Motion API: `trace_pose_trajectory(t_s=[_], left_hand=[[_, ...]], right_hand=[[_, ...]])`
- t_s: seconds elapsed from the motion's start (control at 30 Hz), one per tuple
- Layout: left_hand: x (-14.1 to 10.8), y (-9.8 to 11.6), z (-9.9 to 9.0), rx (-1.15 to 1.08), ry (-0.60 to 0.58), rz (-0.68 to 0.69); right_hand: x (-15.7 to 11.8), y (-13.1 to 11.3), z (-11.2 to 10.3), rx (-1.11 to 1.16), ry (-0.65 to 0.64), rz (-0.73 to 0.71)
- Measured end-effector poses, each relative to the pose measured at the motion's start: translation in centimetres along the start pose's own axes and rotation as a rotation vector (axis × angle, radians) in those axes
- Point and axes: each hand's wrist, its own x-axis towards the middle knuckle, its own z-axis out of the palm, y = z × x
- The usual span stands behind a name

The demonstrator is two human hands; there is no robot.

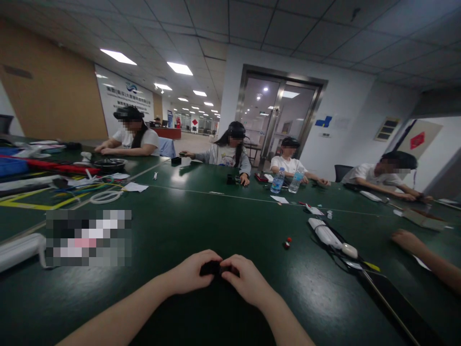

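A small dark object [215,269] is held between my two hands, low in the middle of the head view, over the green table [173,221]. My left hand [194,272] grips its left side with thumb and fingers. On the other side, the fingertips and thumb of my right hand [245,278] pinch its right part. The object's shape is too dark to make out. Farther right lies a small red and dark item [287,243] on the table, touched by neither hand.
White power strip [326,234] with cables lies to the right, near another person's hand [408,239]. Two bottles [277,181] [296,180] stand farther back. Cables [106,197] and a white device [21,251] are on the left. Several people sit across the table.
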Motion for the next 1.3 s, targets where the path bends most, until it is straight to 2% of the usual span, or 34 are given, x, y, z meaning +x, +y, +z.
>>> trace_pose_trajectory(t_s=[0.17,0.47,0.57,0.7,0.8,0.87,0.93,1.0,1.1,1.3], left_hand=[[0.1,-0.3,0.1,0.014,0.010,0.005],[-0.3,0.2,-0.1,-0.015,0.015,-0.036],[-0.2,0.4,0.1,0.007,-0.012,0.014],[-0.2,-0.4,-1.0,0.161,-0.073,0.055],[-1.1,-3.2,-4.0,0.345,0.062,-0.081],[-2.3,-5.9,-6.6,0.459,0.244,-0.294],[-3.7,-8.5,-9.0,0.564,0.457,-0.623],[-4.9,-10.4,-10.6,0.608,0.551,-0.765],[-5.7,-11.4,-11.2,0.651,0.626,-0.831],[-5.4,-11.3,-10.5,0.701,0.665,-0.841]], right_hand=[[-0.1,-0.1,0.1,-0.010,-0.017,-0.039],[0.1,0.2,0.1,-0.043,-0.029,-0.007],[0.1,0.4,0.0,-0.009,-0.035,0.022],[0.2,1.2,-0.8,0.053,0.063,0.116],[0.2,2.0,-1.5,0.079,0.144,0.171],[0.2,2.4,-1.7,0.105,0.158,0.179],[0.3,2.6,-1.5,0.125,0.150,0.162],[0.4,2.6,-1.2,0.129,0.135,0.143],[0.4,2.6,-0.9,0.120,0.124,0.139],[0.2,2.5,-1.1,0.123,0.106,0.156]])
